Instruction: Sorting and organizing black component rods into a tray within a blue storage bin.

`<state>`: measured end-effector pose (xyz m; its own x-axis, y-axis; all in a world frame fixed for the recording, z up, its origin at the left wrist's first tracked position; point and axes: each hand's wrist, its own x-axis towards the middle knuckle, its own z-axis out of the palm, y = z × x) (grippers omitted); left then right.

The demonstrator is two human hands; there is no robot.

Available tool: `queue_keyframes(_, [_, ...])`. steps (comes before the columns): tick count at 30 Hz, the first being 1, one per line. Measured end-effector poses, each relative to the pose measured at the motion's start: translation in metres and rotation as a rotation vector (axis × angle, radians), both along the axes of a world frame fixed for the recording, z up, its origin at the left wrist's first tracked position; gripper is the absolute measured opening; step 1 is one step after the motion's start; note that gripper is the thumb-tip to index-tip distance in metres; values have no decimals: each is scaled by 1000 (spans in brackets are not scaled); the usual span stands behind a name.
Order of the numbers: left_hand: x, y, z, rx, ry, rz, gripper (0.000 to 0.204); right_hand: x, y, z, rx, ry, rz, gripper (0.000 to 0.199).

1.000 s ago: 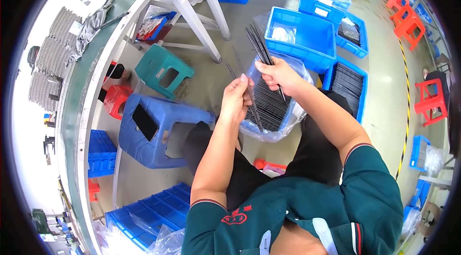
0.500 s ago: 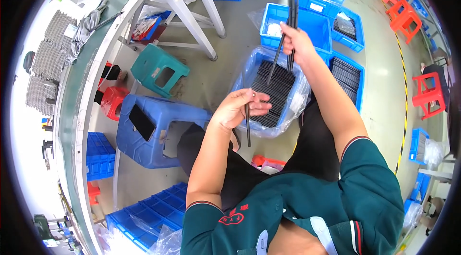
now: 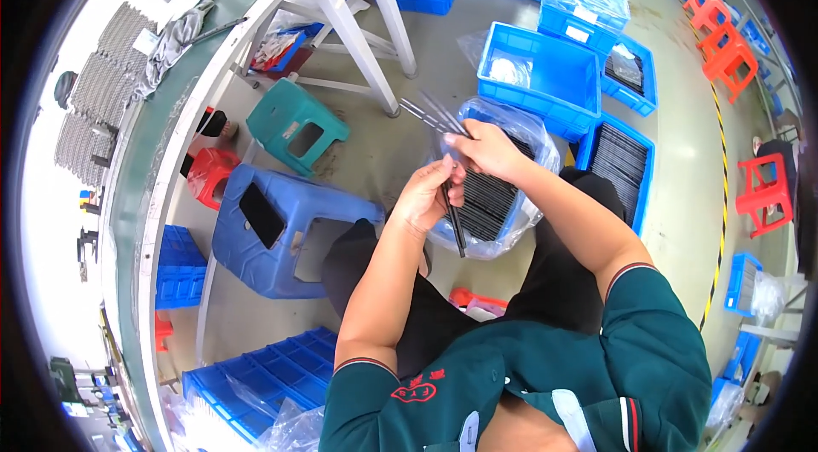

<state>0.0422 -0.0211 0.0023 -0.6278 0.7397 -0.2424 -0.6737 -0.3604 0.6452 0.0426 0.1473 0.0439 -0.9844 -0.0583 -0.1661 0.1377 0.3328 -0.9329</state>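
Observation:
My left hand [image 3: 430,194] is closed around thin black rods [image 3: 457,229], whose lower ends stick out below the fingers. Right beside it, my right hand [image 3: 492,149] grips more slender black rods [image 3: 436,118]; their far ends fan out to the upper left and are blurred. The two hands meet at the fingertips, and how many rods each holds is hard to make out. Beneath them stands a blue crate lined with a clear plastic bag [image 3: 543,196]. Rows of similar black rods [image 3: 484,203] fill it, partly covered by my hands.
Beyond the lined crate is an open blue bin [image 3: 558,77] with a small white bag inside. To its right sits a crate of dark rods [image 3: 619,164]. A blue stool [image 3: 298,205] carrying a black phone [image 3: 262,215] and a green stool [image 3: 294,124] stand left, near a workbench [image 3: 162,188].
My right hand has come down and left to meet my left hand, tipping its rods toward the upper left. The view has shifted slightly.

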Motion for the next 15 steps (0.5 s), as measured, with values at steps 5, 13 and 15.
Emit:
queue_keyframes(5, [-20,-17,1,-28,-28,406,29,12,9,7,-184,-87,61,19])
queue_keyframes(13, [-31,-13,9,153,-22,669,30,30,9,1,-285,-214,127,21])
queue_keyframes(15, [-27,-9,9,152,-30,639,30,30,9,2,-279,-217,113,21])
